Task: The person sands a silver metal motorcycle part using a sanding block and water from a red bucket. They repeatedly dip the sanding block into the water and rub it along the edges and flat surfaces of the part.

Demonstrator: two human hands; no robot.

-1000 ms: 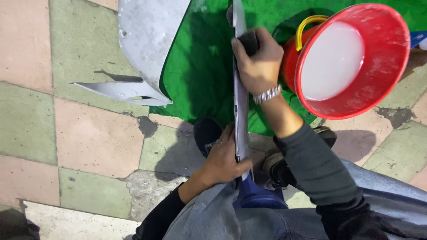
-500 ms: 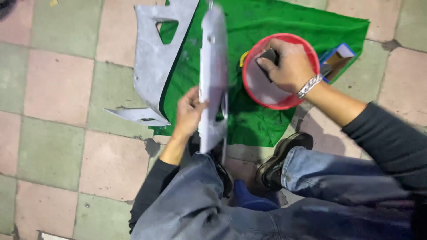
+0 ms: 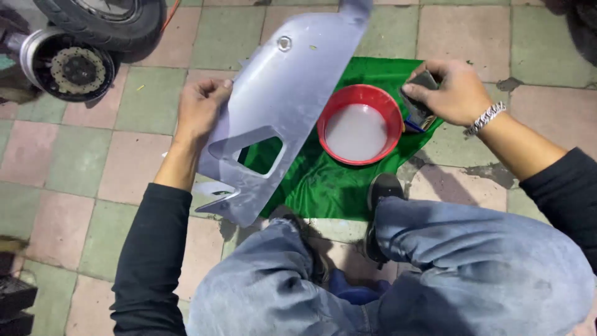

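Panel [image 3: 280,106] now turned broad-face up toward the camera, no longer edge-on as half a second ago; grey, curved, with a triangular cut-out and a small round fitting near its far end. Held tilted above the green cloth [image 3: 323,180] on the tiled floor [image 3: 81,112], far end high, near end low by the knee. Left hand [image 3: 200,107] clamped on the panel's left edge, fingers curled round it. Right hand [image 3: 451,92] lifted out of the red basin [image 3: 359,124] since then and now just right of its rim, fingers pinched shut on a small dark pad [image 3: 420,84], well apart from the panel. Basin on the cloth, holding milky water. Judging from that: pad freshly wetted, surface turned up ready for inspection or rubbing. Wheel with brake disc [image 3: 74,68] far left; black shoe [image 3: 382,186] at the cloth's near edge
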